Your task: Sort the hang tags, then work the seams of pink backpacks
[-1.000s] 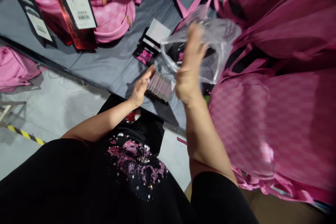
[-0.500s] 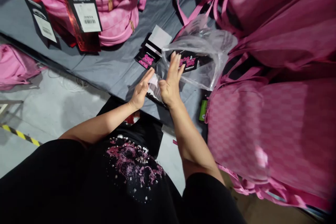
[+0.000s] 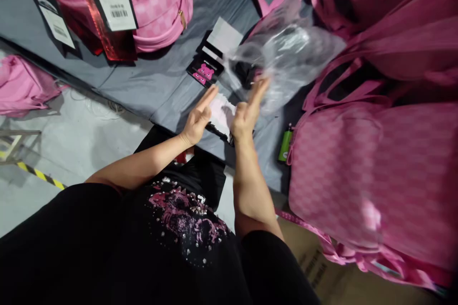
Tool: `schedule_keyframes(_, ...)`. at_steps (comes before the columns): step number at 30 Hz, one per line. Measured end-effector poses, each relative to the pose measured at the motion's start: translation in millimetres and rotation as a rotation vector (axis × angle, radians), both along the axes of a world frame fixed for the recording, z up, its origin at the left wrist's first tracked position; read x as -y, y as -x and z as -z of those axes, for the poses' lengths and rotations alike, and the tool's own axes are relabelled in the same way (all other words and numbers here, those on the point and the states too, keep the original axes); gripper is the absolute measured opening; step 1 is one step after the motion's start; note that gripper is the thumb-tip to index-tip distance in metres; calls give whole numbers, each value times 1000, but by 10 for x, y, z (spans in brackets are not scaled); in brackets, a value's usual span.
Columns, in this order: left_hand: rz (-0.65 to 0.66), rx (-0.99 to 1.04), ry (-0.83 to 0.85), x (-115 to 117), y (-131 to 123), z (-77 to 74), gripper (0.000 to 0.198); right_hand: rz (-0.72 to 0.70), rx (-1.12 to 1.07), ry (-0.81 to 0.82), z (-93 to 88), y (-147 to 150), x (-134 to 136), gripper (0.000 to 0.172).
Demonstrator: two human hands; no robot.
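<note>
Stack of cards [image 3: 222,113]: sitting on the grey-covered table [image 3: 157,88], near its front edge, between the person's two hands; whitish surfaces and a dark lower edge are showing. Left hand [image 3: 198,120]: lying along the stack's left side, fingers extending straight and together; grip is standing open, not closing round anything. Right hand [image 3: 247,112]: flanking the stack's right side, fingers stretching forward and showing some blur; grip is also standing open. Whether either palm is pressing on the cards, I cannot tell.

Beyond the right hand, a clear plastic bag [image 3: 295,55] is lying with its mouth facing the cards; the fingertips are overlapping it from where I am standing, contact unclear. Something dark is showing inside. Just past the left fingertips, a black card [image 3: 204,70] with a pink figure is lying, a pale card [image 3: 225,35] behind it.

Outward: a green cylinder [image 3: 285,146] is resting beside a pink checked backpack [image 3: 332,167]. Farther left, another pink backpack [image 3: 162,21] is sitting near black tags [image 3: 116,5].
</note>
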State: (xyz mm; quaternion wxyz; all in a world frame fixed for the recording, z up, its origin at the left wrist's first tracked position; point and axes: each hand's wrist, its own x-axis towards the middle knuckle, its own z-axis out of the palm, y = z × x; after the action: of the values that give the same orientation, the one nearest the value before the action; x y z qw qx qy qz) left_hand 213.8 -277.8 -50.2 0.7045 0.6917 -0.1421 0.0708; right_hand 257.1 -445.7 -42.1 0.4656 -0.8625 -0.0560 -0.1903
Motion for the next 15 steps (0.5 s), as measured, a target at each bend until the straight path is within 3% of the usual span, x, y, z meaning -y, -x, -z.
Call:
schedule_keyframes(4, -15, -38, -31, -12, -4, -19, 74, -50, 146, -161, 171, -69, 72, 83)
schedule_keyframes(7, -22, -18, -25, -18, -12, 2, 73, -59, 79, -310, 146, -164, 239, 85)
schedule_keyframes(10, -11, 9, 8, -17, -19, 31, 73, -160, 31, -285, -77, -156, 388, 98)
schedule_keyframes(12, -7, 4, 21, -13, -21, 36, 74, -173, 60, -247, -288, -82, 387, 98)
schedule_keyframes(15, -18, -21, 10, -5, -14, 13, 74, 32, 163, -296, -562, 53, 201, 86)
